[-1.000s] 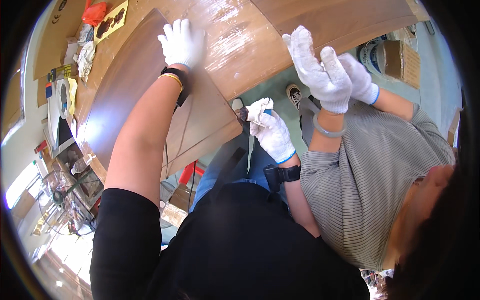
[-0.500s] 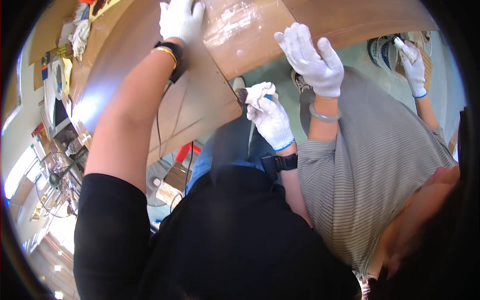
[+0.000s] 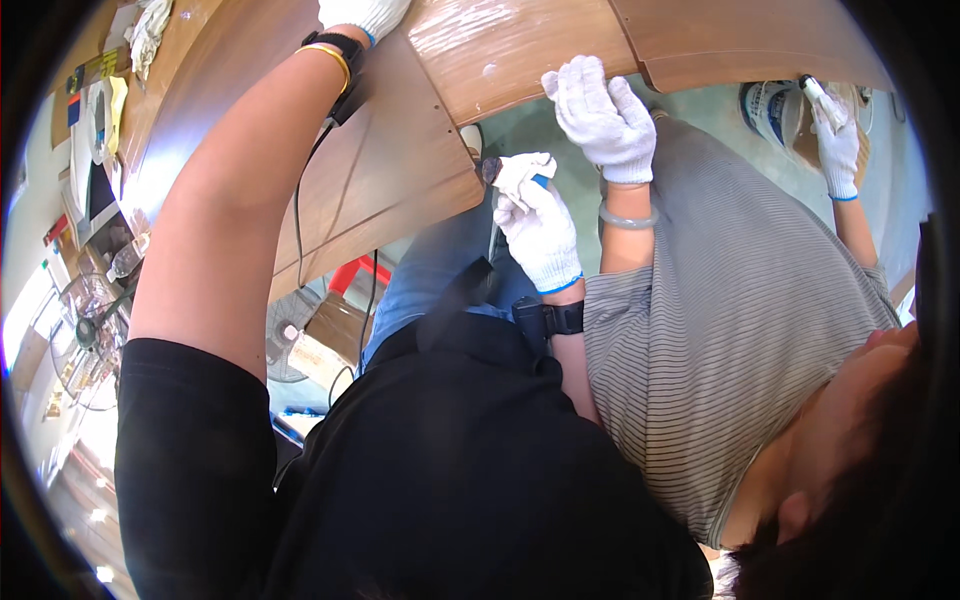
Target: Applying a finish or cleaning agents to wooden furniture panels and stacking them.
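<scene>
Right hand (image 3: 540,225), white knit glove: fingers curled tight on a small dark-tipped tool (image 3: 492,170), tip touching the brown wooden panel (image 3: 400,170) edge. Left hand (image 3: 362,12) lies flat on the panel; finger spread I cannot tell. A co-worker's gloved hand (image 3: 603,115) sits just beside my fingers; I judge 1 slip could strike it.

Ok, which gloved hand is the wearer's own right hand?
Start at the brown wooden panel across the top. At its lower corner, the right hand grips a small dark-tipped tool. Unlike the co-worker's hand above it, its wrist wears a black strap.
</scene>
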